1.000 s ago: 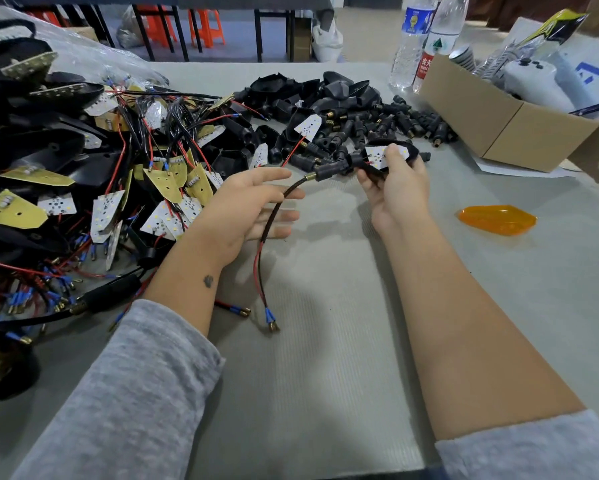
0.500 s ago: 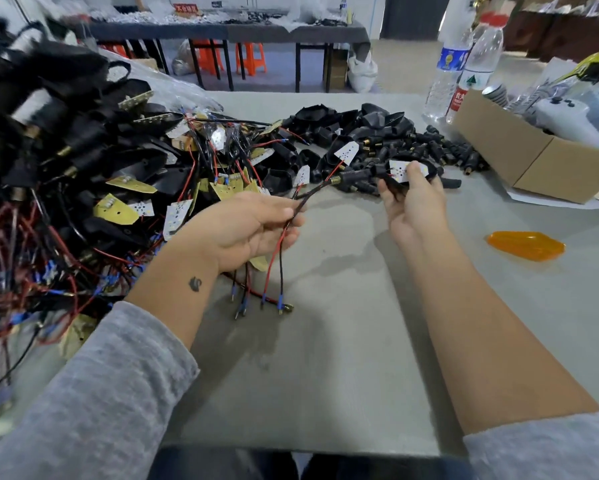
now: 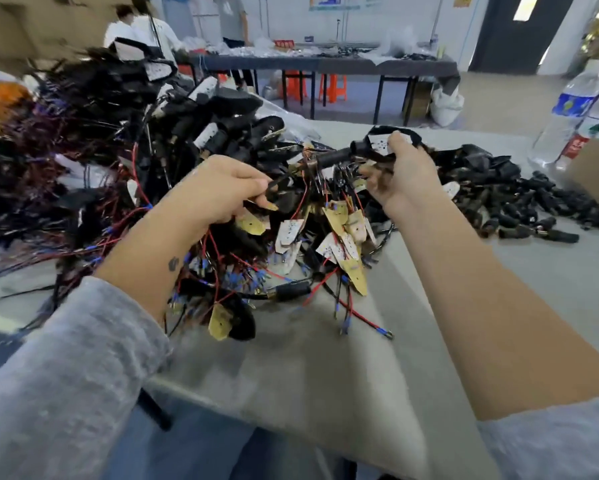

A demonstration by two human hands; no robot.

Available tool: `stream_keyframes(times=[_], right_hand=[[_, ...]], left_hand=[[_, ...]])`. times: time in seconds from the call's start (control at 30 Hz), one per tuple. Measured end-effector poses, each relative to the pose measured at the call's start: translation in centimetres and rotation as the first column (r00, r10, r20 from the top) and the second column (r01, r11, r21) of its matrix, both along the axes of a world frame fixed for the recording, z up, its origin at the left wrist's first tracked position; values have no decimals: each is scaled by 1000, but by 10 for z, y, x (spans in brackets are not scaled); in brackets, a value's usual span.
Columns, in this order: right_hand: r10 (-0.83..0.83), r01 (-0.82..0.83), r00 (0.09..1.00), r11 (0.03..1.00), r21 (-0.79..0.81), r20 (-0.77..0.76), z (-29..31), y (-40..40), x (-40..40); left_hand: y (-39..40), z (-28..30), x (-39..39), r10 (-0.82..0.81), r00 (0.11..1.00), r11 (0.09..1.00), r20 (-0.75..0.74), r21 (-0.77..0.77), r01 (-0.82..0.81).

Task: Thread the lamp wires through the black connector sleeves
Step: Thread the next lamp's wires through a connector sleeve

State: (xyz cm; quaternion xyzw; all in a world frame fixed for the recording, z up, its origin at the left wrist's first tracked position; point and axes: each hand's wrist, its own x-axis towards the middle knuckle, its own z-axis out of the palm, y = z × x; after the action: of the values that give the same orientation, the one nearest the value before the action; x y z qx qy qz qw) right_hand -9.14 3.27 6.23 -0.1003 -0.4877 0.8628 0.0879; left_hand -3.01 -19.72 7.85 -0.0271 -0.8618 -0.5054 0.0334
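Head view, grey table [image 3: 326, 375], far workbench [image 3: 326, 64], left hand [image 3: 218, 192] fingers pinching wires [image 3: 284, 188], right hand [image 3: 405, 171] gripping lamp [image 3: 377, 145].

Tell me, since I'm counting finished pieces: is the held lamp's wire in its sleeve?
In: wire exits the black sleeve toward the left hand.

Assembly workshop: grey worktable [image 3: 326, 375] heaped with lamp wiring [image 3: 83, 161], loose black sleeves [image 3: 520, 206], more parts-laden benches [image 3: 326, 62] behind.
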Motion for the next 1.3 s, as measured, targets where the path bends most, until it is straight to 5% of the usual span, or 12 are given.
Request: stream_keyframes(times=[0.13,0.3,0.4,0.5,0.67,0.8,0.87,0.93,1.03,1.13,1.3], right_hand=[[166,-166,986,985,-37,17,22,-60,-27],[357,-417,904,860,-295,-236,71,-122,-54],[482,-525,838,840,-139,-255,78,-140,-61],[505,-507,833,860,54,-224,63,-141,-61],[456,-465,842,884,39,-289,35,-105,-47],[361,-357,896,932,63,-260,20,-69,-33],[320,-307,927,947,94,-198,10,-49,-23],[273,-256,954,957,134,-122,-4,-25,-14],[197,-193,980,967,165,-9,-26,16,5],[148,-149,987,989,9,70,-42,61,30],[24,-27,986,1000,14,163,-65,121,62]], left_hand=[[-54,11,-2,179,973,981,-149,-48,-188],[-97,35,-24,414,834,908,-366,97,-409],[-110,42,-46,476,789,869,-387,70,-490],[-112,30,-62,453,809,829,-375,-155,-537],[-101,13,-66,477,802,795,-359,-212,-568],[-64,13,-48,607,526,626,-595,-48,-778],[-25,9,-33,451,441,696,-776,-4,-718],[19,-2,-27,211,480,831,-851,-102,-547],[83,-24,-27,-44,705,933,-707,-282,-225],[139,-48,-30,-136,862,897,-487,-431,-102],[199,-74,-30,-184,906,805,-380,-588,-84]])
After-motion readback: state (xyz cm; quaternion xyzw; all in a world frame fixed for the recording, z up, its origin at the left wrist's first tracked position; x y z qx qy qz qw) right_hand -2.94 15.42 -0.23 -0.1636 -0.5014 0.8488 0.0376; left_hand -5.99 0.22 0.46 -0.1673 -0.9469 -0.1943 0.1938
